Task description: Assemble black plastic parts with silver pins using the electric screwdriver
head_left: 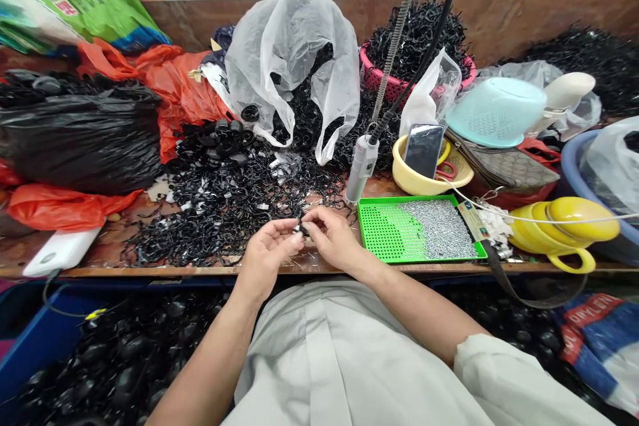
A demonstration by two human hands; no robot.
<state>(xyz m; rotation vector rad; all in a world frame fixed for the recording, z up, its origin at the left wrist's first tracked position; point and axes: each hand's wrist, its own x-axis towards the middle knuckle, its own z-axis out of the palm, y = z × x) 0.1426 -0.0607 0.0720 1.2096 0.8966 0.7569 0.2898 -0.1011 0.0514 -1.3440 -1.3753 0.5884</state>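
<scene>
My left hand (273, 249) and my right hand (330, 234) meet at the front edge of the bench. Between their fingertips is a small black plastic part (302, 227), with a bit of something pale beside it; its exact kind is too small to tell. Both hands are closed in a pinch on this part. A heap of thin black plastic pieces (210, 213) spreads over the bench left of and behind my hands. To the right lies a green perforated tray (382, 233) holding many tiny silvery metal pieces (444, 226). An electric screwdriver (362, 170) hangs behind my right hand.
Behind the heap stands a translucent plastic bag (294, 33). A cream bowl (432, 180) holds a phone (423, 150). Farther right are a light blue basket (499, 110) and a yellow mug (564, 229). A black bag (80, 140) and a white power bank (62, 251) lie left.
</scene>
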